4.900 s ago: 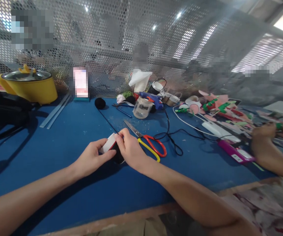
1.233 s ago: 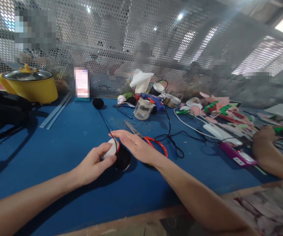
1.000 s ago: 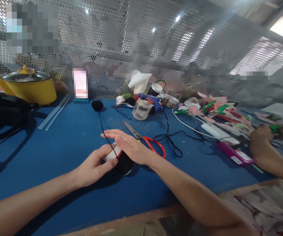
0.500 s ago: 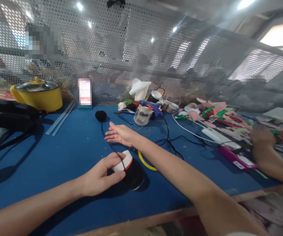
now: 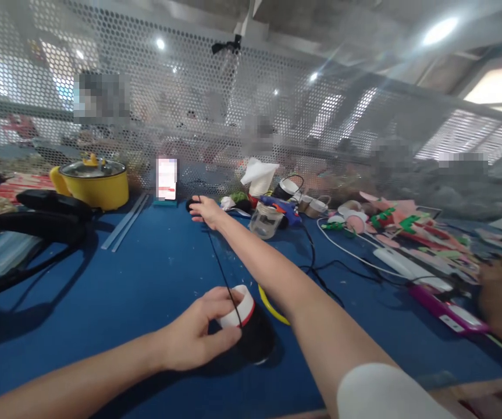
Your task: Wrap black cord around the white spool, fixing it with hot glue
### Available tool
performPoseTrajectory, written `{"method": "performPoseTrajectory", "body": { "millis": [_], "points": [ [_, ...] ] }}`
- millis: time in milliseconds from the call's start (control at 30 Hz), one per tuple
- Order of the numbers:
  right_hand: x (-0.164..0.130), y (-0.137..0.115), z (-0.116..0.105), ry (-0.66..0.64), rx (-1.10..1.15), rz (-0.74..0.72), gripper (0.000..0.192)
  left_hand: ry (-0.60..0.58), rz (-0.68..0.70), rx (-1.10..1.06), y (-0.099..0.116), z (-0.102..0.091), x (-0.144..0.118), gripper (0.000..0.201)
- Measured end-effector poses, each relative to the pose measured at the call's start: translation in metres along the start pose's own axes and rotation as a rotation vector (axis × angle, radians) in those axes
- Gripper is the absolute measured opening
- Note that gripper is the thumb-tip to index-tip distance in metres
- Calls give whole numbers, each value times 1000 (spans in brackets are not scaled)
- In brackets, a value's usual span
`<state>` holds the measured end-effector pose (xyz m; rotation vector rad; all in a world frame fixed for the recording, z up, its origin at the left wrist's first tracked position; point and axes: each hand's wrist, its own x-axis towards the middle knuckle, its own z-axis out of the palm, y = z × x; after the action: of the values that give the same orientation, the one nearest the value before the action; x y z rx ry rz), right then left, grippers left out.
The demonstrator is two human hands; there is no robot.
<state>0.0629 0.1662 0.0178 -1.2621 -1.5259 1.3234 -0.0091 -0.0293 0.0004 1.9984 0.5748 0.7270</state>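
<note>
**Black-and-white piece [image 5: 257,336] in the left hand [image 5: 198,329], right hand [image 5: 207,212] out at the yarn ball [image 5: 190,205]**

Through the head camera I see the left hand's fingers closed around the piece's white band: fingertips on the far side, thumb on the near edge. The black part sits just right of that thumb, beyond a thin red line; I cannot tell whether it rests on the desk [image 5: 159,297].

A black strand [image 5: 219,261] runs from the thumb tip across the band and away to the right hand. Those fingers are loosely spread, partly covering the ball; I cannot tell whether they grip it.

Just right of the piece I see a yellow handle [image 5: 273,308], partly behind the right forearm. Right of the outstretched fingers are a clear jar [image 5: 264,224] and a blue glue gun [image 5: 291,214]; to their left, a lit phone [image 5: 166,177] stands upright, and a yellow pot [image 5: 98,192] is farther left.
</note>
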Motion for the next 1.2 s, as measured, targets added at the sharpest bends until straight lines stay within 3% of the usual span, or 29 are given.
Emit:
{"method": "performPoseTrajectory", "body": {
  "millis": [200,333,500,567,633,767,867,1000,1200],
  "points": [
    [-27,15,-12,-99,-286,45,25,0,6,-1,1,0,1,11],
    [-64,13,-31,-65,-518,-70,23,-2,26,16,1,1,-1,9],
    [-111,-14,-84,218,-697,-265,25,20,-15,4,-3,0,-1,11],
    [-121,-22,-112,556,-827,-360,23,26,-29,11,-6,0,0,12],
    [-122,-24,-138,742,-838,-317,19,37,-29,20,-8,-1,1,13],
    [-111,-10,-169,644,-592,13,27,76,-60,57,-12,-4,4,16],
    [-101,4,-175,504,-438,125,33,92,-96,87,-14,-7,5,16],
    [-92,14,-175,409,-265,176,26,102,-119,105,-15,-9,5,17],
    [-89,24,-171,425,-125,132,19,136,-140,121,-17,-9,6,16]
  ]
}}
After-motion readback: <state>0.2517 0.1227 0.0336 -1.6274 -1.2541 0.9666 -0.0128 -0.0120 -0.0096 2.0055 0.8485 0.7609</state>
